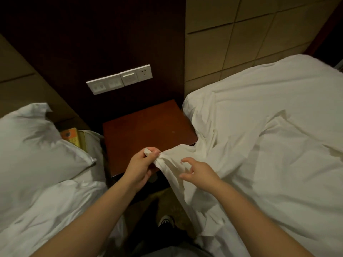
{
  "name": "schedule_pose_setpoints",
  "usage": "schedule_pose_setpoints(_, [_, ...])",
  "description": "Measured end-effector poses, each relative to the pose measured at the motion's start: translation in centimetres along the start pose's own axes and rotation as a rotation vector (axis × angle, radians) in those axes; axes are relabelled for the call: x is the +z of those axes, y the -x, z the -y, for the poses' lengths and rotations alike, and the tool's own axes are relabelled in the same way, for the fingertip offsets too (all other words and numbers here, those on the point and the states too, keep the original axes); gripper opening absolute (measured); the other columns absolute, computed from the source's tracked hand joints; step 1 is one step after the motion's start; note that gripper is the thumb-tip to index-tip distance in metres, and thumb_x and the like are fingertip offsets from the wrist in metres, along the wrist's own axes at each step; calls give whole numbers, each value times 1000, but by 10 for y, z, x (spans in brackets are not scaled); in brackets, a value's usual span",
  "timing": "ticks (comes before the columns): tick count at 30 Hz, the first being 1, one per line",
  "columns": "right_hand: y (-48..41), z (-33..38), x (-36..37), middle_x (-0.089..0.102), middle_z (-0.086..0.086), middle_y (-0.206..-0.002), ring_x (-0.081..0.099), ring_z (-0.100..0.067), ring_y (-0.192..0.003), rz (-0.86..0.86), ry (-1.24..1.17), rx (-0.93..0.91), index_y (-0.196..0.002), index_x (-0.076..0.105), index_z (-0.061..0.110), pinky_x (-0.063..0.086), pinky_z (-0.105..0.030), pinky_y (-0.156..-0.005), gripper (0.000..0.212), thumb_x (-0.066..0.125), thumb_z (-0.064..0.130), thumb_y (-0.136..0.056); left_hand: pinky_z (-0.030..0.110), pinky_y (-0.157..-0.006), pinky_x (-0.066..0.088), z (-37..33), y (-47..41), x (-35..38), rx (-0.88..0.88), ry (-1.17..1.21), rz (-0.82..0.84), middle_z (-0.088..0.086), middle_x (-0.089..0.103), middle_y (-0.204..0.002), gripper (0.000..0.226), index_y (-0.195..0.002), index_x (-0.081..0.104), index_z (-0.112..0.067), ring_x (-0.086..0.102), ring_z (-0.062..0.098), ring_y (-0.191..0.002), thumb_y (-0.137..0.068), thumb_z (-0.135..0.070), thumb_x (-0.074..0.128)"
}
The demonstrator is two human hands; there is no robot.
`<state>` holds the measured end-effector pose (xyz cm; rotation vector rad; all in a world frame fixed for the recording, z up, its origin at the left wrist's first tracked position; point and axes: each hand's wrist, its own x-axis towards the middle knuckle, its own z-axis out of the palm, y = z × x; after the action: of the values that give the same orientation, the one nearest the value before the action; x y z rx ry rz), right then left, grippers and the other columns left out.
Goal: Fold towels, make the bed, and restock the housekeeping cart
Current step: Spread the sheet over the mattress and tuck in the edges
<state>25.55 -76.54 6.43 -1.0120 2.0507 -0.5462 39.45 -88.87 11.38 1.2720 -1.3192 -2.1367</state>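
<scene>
- Our left hand [140, 168] pinches a bunched corner of the white sheet [259, 149] between thumb and curled fingers, and a small tuft of cloth pokes out above them.
- The pinched corner is lifted over the near edge of the red-brown nightstand tabletop [146, 128], and the cloth pulls taut from it back toward the bed on our right [289, 76].
- Our right hand [201, 174] sits just beside the left one, over the hanging fold of the same sheet. Its fingers are spread and half bent, and they grip nothing.
- The rest of the sheet lies rumpled across the right bed and hangs over its near side.
- A white pillow [35, 145] rests on the left bed.
- A white switch and socket panel [119, 78] is on the dark wall above the tabletop.
</scene>
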Motion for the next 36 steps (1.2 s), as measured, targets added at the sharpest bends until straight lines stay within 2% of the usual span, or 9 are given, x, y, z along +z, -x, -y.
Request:
schedule_pose_setpoints(6, [-5,6,9,65,4,-104,58,-17,-94,-215,86,-77,-121,60,20,41,-19,-72,29,41,28,-101,29,-72,49,1,13,-13,92,-111,-34,2,61,-85,13,-82,63,-14,58,19,-81,-92,-10,56])
schedule_pose_setpoints(10, [2,31,-20,49,11,-71,50,-15,-73,-243,85,-188,-80,51,22,32,-23,-56,29,36,33,-102,24,-93,42,-7,13,-22,348,-1117,-153,-5,46,-124,36,-121,56,-28,48,13,-114,-87,-21,66])
schedule_pose_setpoints(12, [4,52,-28,50,7,-69,49,-13,-68,-176,147,-279,-73,49,22,30,-26,-57,33,37,33,-102,27,-103,40,-6,17,-3,415,-1249,-20,-7,40,-133,64,-139,40,-27,42,11,-122,-83,-26,70])
schedule_pose_setpoints(16, [11,62,-33,61,2,-86,53,-2,-71,-139,41,-311,-99,63,17,39,-15,-63,26,40,27,-101,21,-79,51,-2,12,39,504,-1038,79,-6,59,-109,43,-130,45,-22,57,8,-93,-91,-11,56])
schedule_pose_setpoints(20, [20,33,-50,56,8,-77,55,-5,-71,-311,-281,-234,-108,55,28,43,-15,-64,16,55,36,-93,12,-54,37,-4,3,39,526,-923,11,-7,53,-72,15,-84,57,-19,47,5,-61,-97,-20,49])
schedule_pose_setpoints(23, [26,11,-54,56,2,-71,54,-9,-66,-234,-186,-116,-123,46,37,47,-19,-63,40,64,37,-87,24,-61,37,-11,4,29,420,-633,-63,6,51,-72,26,-81,56,-5,49,18,-66,-98,-24,49])
schedule_pose_setpoints(27, [21,11,-37,57,5,-81,56,-8,-74,-78,-102,-86,-137,38,35,47,-17,-66,60,68,40,-84,27,-66,48,-33,12,23,262,-183,-24,0,68,-81,22,-91,64,-13,64,14,-74,-99,-22,46])
schedule_pose_setpoints(33, [2,50,-36,49,19,-81,50,-3,-75,-292,-304,-162,-128,44,34,44,-17,-73,36,56,29,-94,41,-87,49,-55,10,7,177,-20,106,13,69,-98,23,-103,65,-9,64,25,-92,-98,-23,46])
schedule_pose_setpoints(36, [-5,75,-43,56,20,-82,56,-5,-79,-327,-336,-267,-98,58,33,44,-12,-70,12,49,24,-98,34,-78,51,-67,-2,-4,166,-20,147,10,71,-95,24,-103,64,-9,66,22,-88,-99,-21,44])
